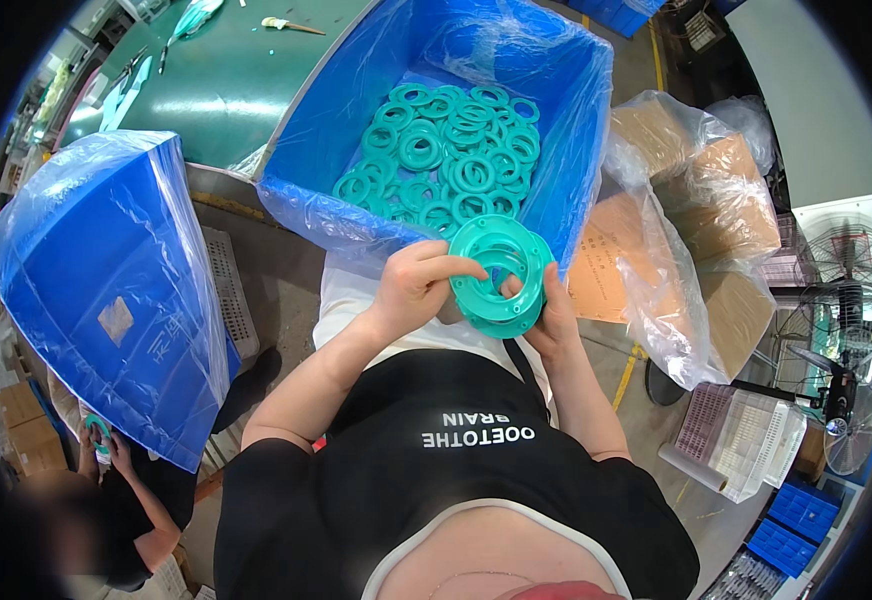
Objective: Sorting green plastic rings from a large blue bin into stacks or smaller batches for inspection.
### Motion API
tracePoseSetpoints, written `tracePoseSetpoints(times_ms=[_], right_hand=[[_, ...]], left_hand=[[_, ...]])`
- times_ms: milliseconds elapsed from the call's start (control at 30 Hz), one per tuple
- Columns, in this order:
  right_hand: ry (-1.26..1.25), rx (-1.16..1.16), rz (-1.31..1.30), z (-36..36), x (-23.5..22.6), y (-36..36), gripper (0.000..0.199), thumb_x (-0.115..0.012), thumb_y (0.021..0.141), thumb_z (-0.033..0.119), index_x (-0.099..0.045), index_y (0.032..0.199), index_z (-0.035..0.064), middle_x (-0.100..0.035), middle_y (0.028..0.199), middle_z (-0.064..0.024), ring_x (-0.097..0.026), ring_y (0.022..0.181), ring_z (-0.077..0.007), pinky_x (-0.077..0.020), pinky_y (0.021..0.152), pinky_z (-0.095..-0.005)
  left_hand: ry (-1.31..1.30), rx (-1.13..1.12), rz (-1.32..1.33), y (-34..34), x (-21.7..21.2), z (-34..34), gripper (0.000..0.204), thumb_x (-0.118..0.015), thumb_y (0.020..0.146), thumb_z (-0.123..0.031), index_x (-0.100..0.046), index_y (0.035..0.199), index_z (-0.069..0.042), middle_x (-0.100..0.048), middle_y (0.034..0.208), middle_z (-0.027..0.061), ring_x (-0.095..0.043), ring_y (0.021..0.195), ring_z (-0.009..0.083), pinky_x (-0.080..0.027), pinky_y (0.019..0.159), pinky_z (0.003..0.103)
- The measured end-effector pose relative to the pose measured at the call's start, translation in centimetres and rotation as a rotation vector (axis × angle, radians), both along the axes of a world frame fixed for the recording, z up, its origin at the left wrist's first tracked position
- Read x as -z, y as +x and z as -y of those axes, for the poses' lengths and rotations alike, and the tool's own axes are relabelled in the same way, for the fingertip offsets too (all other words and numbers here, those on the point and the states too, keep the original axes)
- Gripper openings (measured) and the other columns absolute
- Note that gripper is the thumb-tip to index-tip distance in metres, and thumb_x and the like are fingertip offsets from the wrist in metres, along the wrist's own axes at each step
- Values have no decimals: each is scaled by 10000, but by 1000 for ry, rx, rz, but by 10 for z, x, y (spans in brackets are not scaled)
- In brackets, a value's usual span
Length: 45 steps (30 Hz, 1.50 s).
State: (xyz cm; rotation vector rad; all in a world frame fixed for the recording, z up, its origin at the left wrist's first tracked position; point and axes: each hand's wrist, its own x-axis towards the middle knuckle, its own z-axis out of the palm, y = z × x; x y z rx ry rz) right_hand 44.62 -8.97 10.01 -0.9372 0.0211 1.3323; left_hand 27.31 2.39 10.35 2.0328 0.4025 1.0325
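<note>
Over the near edge of a blue bin, I hold a green plastic flanged ring (475, 299) with small holes around its rim and a wide opening in the middle. My right hand (559, 318) grips its right side, and a fingertip shows through the central opening. At the left side is my left hand (411, 287), its index finger laid across the face to the inner edge. The other left fingers are curled, and its thumb is hidden. Whether the piece is one part or several stacked together, I cannot tell.
Many loose green rings (475, 174) lie in the plastic-lined blue bin (341, 125) ahead. Another lined blue bin (116, 270) stands tilted at left, near a co-worker's hands (116, 455). Wrapped cartons (721, 190) and a fan (846, 400) are at right; a green table (241, 95) lies beyond.
</note>
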Motion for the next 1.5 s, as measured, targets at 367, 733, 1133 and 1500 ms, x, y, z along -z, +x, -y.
tracePoseSetpoints(times_ms=[367,733,1133,1500], right_hand=[[46,-393,536,1,0,12,614,-768,706,147,-488,1222,-32,-601,1052,-81,-591,941,-166,-482,806,-290],[32,-683,696,7,-8,19,637,-797,677,145,-508,1223,-11,-614,1066,-70,-589,952,-147,-470,826,-286],[-39,-682,594,9,-16,19,613,-791,672,166,-532,1202,-1,-610,1063,-56,-575,947,-137,-459,815,-274],[687,460,-265,32,-20,129,388,-572,909,343,-500,1043,-14,-324,615,43,-380,621,-90,-360,991,-326]], left_hand=[[-1153,87,-27,-11,12,-5,358,-437,990,-273,-678,902,-23,-631,764,10,-532,637,35,-435,565,225],[-1212,515,-340,-19,-10,0,177,-568,923,-226,-614,908,-56,-585,856,-14,-523,812,63,-418,713,228],[203,4,-319,-10,-6,2,93,-594,843,-121,-559,833,-35,-543,666,90,-546,611,269,-417,523,344],[-1456,242,129,-7,1,0,146,-422,914,-112,-539,846,-56,-413,663,-31,-297,530,42,-200,439,202]])
